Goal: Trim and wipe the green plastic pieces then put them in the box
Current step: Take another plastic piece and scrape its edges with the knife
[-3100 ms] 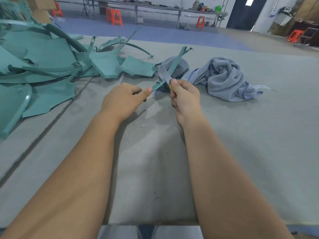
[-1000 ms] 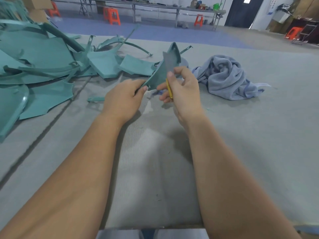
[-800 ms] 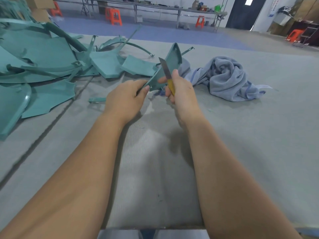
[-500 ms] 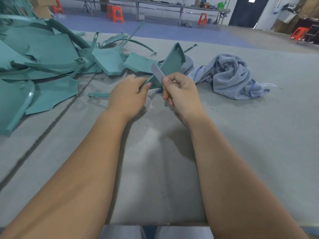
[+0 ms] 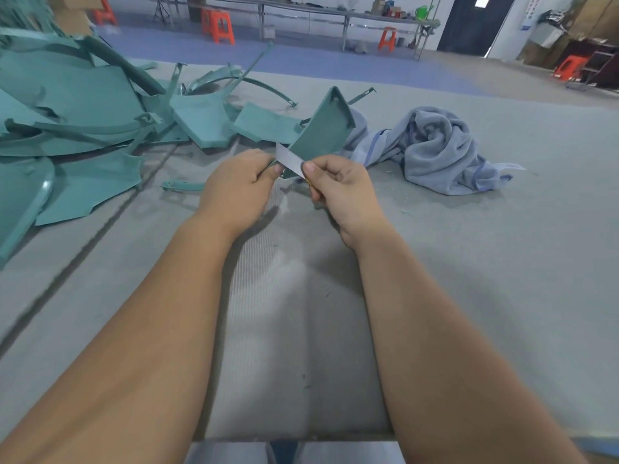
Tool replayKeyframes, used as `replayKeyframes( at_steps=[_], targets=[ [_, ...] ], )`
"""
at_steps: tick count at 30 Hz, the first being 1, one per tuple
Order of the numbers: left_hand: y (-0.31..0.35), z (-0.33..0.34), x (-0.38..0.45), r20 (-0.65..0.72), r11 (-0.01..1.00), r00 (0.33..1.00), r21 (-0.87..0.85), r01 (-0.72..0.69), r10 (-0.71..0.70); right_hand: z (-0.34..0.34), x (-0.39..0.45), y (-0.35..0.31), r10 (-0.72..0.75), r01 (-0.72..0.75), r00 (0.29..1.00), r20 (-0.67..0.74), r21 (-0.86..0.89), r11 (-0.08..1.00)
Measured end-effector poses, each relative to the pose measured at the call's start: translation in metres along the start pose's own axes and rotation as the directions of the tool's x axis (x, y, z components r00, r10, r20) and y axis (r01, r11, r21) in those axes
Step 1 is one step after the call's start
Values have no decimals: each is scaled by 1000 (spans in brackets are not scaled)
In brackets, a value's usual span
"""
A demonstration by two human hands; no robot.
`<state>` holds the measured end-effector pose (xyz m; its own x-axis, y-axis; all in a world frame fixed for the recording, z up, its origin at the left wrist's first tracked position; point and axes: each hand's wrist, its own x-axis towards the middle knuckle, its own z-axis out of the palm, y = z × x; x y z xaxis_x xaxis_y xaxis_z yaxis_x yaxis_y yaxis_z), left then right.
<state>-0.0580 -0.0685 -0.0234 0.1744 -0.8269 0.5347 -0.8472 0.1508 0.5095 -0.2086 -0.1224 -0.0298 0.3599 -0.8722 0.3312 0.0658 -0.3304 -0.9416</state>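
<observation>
Plastic piece (image 5: 320, 132) looks stiff and light; I pinch its lower corner with the left hand (image 5: 239, 187), while the right hand (image 5: 341, 192) pinches the blade (image 5: 289, 159).

The near worktop (image 5: 502, 262) in front of the hands is left open as bare grey surface. The left side is blocked by a heap of green plastic pieces (image 5: 83, 105), with 1 loose green strip (image 5: 182, 186) beside it. The far right is occupied by a crumpled grey cloth (image 5: 438, 152).
</observation>
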Motion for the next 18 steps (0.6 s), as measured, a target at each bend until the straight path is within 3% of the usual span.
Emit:
replayKeyframes(
  at_steps=[18],
  targets=[
    [3, 4, -1, -24, 1000, 1000, 30, -7, 8, -1, 0, 2, -49, 49, 997, -55, -4, 999]
  ],
)
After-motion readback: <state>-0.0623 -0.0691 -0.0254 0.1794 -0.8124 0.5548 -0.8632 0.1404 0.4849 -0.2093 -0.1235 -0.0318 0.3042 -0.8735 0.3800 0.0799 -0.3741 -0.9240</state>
